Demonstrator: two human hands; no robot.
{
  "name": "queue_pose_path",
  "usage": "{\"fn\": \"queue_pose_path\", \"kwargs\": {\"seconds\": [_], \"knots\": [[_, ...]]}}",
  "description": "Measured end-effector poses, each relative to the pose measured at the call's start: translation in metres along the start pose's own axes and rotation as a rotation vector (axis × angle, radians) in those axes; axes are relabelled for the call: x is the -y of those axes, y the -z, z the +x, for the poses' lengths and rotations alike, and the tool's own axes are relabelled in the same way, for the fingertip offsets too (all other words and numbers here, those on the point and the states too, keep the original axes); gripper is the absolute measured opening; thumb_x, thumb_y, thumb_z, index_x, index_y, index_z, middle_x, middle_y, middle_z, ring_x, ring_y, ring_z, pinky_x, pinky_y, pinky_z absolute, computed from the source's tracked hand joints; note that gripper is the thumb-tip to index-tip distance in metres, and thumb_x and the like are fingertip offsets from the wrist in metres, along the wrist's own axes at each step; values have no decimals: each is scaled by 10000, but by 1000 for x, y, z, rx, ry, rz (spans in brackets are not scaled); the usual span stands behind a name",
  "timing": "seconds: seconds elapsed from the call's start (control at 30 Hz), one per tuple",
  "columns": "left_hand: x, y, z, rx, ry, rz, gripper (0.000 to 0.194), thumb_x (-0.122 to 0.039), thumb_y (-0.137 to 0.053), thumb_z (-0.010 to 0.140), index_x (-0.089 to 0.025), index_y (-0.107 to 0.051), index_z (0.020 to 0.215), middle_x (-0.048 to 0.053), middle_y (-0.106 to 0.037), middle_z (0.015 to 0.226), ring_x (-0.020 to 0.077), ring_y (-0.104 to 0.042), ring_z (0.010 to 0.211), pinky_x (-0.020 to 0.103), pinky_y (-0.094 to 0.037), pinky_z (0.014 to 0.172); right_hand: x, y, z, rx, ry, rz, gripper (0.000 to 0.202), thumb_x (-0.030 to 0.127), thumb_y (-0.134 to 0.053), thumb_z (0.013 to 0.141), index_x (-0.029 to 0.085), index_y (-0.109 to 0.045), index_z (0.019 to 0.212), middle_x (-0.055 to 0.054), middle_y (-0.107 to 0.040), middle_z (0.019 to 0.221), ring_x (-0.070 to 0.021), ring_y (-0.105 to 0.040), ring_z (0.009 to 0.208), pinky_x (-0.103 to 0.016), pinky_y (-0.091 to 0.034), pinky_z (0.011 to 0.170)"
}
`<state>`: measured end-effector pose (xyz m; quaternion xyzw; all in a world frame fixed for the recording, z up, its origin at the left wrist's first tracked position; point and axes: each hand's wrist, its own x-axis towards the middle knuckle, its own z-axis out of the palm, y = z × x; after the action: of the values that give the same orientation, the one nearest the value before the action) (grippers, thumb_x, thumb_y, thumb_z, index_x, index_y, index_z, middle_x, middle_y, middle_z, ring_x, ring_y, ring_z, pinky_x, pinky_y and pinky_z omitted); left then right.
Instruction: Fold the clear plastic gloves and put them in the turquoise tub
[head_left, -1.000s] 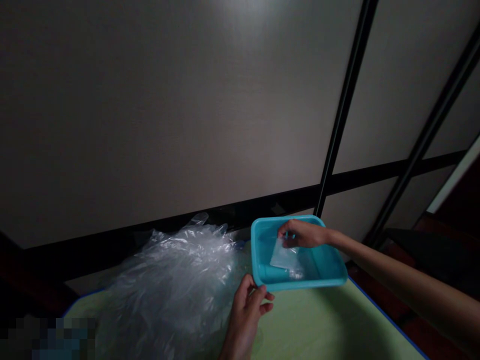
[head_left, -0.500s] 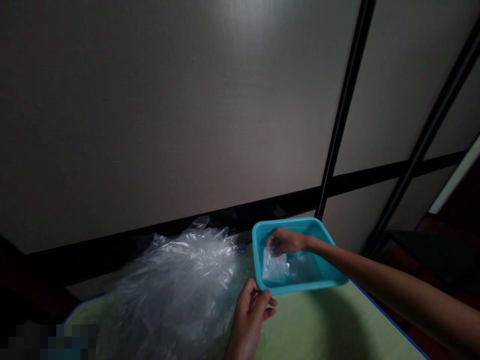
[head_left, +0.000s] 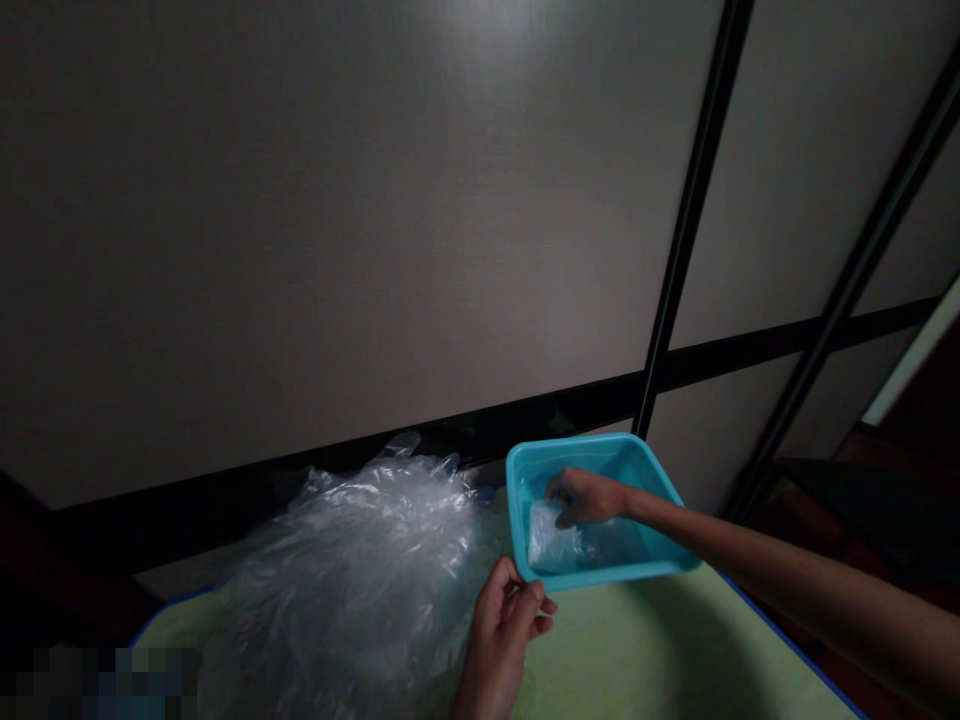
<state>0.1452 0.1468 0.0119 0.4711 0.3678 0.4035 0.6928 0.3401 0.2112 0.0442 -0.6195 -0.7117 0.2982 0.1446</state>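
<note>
A turquoise plastic tub (head_left: 660, 560) stands at the far right of a pale green table (head_left: 645, 650). My right hand (head_left: 585, 497) reaches inside it and presses a small clear plastic bag (head_left: 553, 545) down against the tub's floor. My left hand (head_left: 504, 620) rests on the table at the tub's near left corner, with its fingers curled and pinched against the edge of a large heap of crumpled clear plastic (head_left: 352, 580).
The heap of clear plastic covers the left half of the table. A blue rim (head_left: 780, 640) edges the table on the right. Behind it rises a grey panelled wall with black frame bars (head_left: 679, 250).
My right hand has lowered the small clear bag from above the tub down onto its bottom. My left hand has hardly moved.
</note>
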Motion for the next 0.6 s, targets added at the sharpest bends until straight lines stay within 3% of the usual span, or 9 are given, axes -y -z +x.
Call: {"fn": "queue_pose_path", "kwargs": {"seconds": [0.13, 0.27, 0.4, 0.6], "knots": [[1, -1, 0, -10, -6, 3, 332, -451, -693, 596, -184, -498, 623, -8, -523, 624, 153, -533, 648, 231, -427, 593, -2, -2, 2, 40, -92, 81, 94, 148, -680, 667, 119, -611, 723, 24, -557, 672, -146, -543, 679, -253, -434, 599], [3, -1, 1, -32, -16, -9, 322, -437, -692, 600, -184, -494, 622, -17, -516, 614, 145, -535, 639, 220, -424, 584, -11, -6, -1, 88, -232, 241, 198, 266, -511, 857, 132, -545, 999, -41, -575, 965, -148, -578, 787, -325, -489, 673], [2, -1, 4, -18, 29, -7, 344, -436, -716, 549, -184, -489, 601, -15, -520, 598, 151, -542, 628, 225, -428, 570, -20, -11, -8, 30, -342, 438, 265, 285, -493, 868, 152, -503, 1097, -65, -539, 1077, -179, -563, 883, -371, -479, 738], [-4, -2, 3, -2, 13, -25, 258, -381, -680, 606, -184, -515, 628, -16, -530, 638, 144, -547, 655, 229, -434, 605, -16, -17, -11, 15, -423, 649, 265, 286, -492, 868, 162, -503, 1102, -68, -530, 1101, -185, -555, 907, -379, -473, 756]]}}
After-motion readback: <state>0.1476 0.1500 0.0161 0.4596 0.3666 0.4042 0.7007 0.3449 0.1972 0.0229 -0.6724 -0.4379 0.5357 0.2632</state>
